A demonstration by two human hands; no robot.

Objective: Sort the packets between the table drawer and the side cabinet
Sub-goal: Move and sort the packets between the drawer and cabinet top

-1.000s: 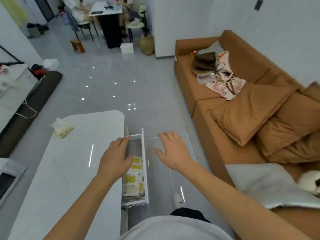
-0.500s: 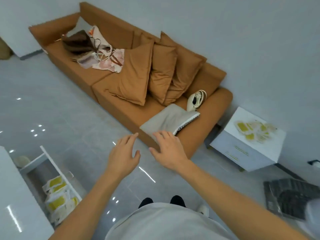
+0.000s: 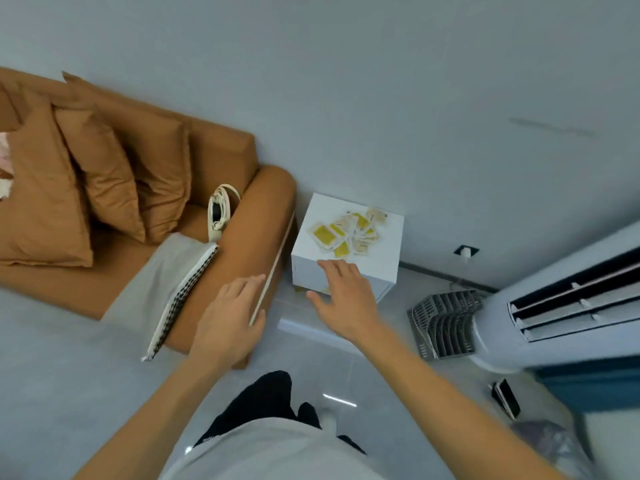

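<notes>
Packets (image 3: 348,232): scattered on the cabinet (image 3: 388,268) top
Left hand (image 3: 230,327): fingers apart, empty; before the sofa (image 3: 256,216) arm
Right hand (image 3: 346,299): fingers spread, empty; before the cabinet front
Beside: air conditioner (image 3: 568,306); phone (image 3: 506,398) on the floor

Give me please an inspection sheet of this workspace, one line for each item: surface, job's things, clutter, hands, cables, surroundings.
Surface: white side cabinet top, beside the sofa arm, against the wall.
Job's things: yellow and white packets lie loosely overlapped on the cabinet top; the table drawer is out of view.
Clutter: phone on the floor; grey slatted rack beside the cabinet.
Hands: left hand open, holding nothing, in front of the sofa arm; right hand open, holding nothing, fingers stretched toward the cabinet's front edge.
Cables: nothing seen clearly; a wall socket behind the cabinet.
Surroundings: brown sofa with cushions, standing air conditioner, grey tile floor.
</notes>
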